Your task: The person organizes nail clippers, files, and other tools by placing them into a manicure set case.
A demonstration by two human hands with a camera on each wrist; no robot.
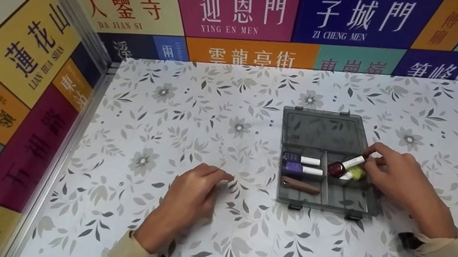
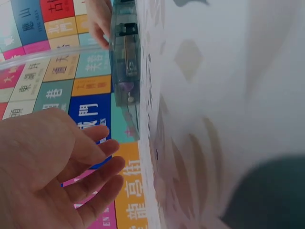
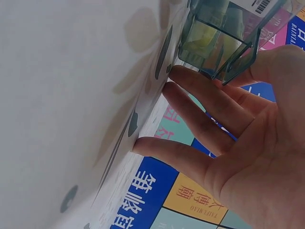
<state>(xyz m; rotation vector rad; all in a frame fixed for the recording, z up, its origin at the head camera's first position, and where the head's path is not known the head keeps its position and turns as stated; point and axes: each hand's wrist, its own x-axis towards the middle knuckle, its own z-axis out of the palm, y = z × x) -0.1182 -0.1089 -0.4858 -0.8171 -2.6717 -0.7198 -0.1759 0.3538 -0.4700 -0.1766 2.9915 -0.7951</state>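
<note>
A translucent grey compartment box [image 1: 323,206] lies on the table with its lid [image 1: 327,131] folded back. At its right side my right hand [image 1: 407,186] pinches the white cap end of a dark red nail polish bottle [image 1: 337,168], tilted over a yellow-green nail polish bottle [image 1: 357,172]. In the right wrist view, its other fingers [image 3: 167,150] reach down to the tabletop; the pinch is hidden there. A dark nail polish bottle [image 1: 292,157] and a purple one [image 1: 295,167] share the back left compartment. A brownish nail clipper [image 1: 301,186] lies in front of them. My left hand [image 1: 194,190] rests loosely curled, holding nothing.
The table [image 1: 191,131] wears a white cloth with grey leaves and flowers. Panels [image 1: 236,7] with coloured blocks and lettering stand along its back and left edges. The box's front latches [image 1: 354,215] hang toward the near side.
</note>
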